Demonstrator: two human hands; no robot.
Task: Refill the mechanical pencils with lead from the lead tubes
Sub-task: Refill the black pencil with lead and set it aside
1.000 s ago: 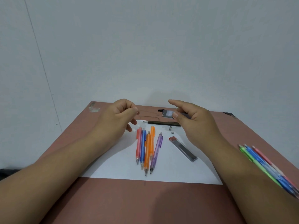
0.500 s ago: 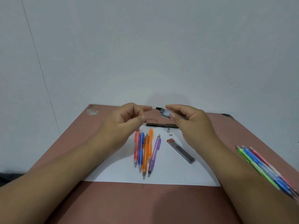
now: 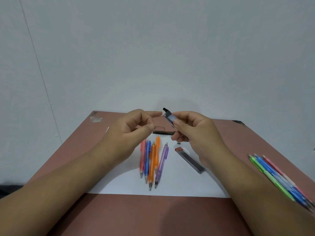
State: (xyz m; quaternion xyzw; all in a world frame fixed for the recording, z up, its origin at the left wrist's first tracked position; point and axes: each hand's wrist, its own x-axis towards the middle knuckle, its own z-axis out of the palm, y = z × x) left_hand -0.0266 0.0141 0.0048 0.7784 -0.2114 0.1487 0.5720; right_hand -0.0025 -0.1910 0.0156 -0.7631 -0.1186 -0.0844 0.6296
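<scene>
Right hand (image 3: 196, 132): I see it pinching lead tube (image 3: 170, 117). Left hand (image 3: 129, 133): fingertips at tube's mouth, closure unclear.

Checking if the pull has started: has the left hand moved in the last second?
Yes. The left hand moved right, toward the lead tube held by the right hand; against the dark pencil on the table, its forefinger now nearly reaches the tube's open end.

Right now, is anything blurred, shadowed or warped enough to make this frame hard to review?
Head view: the pencils at the right edge smear out of focus; the five pencils on the paper stay sharp. The arms cast soft shadows on the paper. Wide-angle bending shows in the wall seam. No glare.
</scene>
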